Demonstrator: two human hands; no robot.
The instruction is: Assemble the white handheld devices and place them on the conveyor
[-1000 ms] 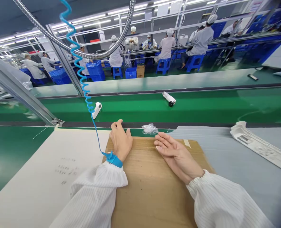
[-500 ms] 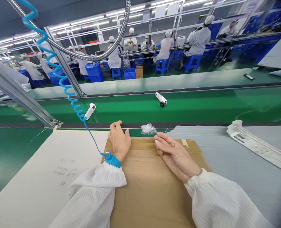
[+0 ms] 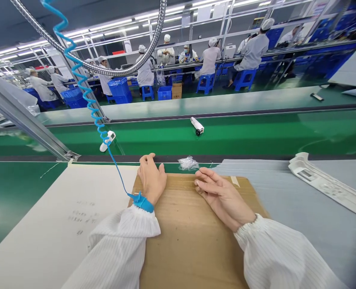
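Observation:
My left hand [image 3: 152, 176] rests at the far left corner of a brown cardboard sheet [image 3: 178, 224], thumb apart from the fingers and nothing held. A blue wrist strap [image 3: 142, 202] circles that wrist. Over the sheet's far right part, my right hand [image 3: 221, 194] hovers with loosely curved fingers, empty as far as I can see. A small heap of crumpled clear plastic [image 3: 188, 163] lies between the hands, just beyond the sheet. On the green belt [image 3: 154, 138] are a white device with a black end [image 3: 197, 126] and another white piece [image 3: 107, 141].
A blue coiled cord [image 3: 89, 100] runs down to the left wrist. White paper [image 3: 60, 208] lies left, a long white plastic part [image 3: 325, 184] on grey sheeting [image 3: 274, 192] right. A metal post [image 3: 27, 116] stands left. People in white [image 3: 253, 50] sit at a line beyond.
Both white pieces on the belt have shifted left. The coiled cord has swung a little in its upper part. My hands have hardly moved.

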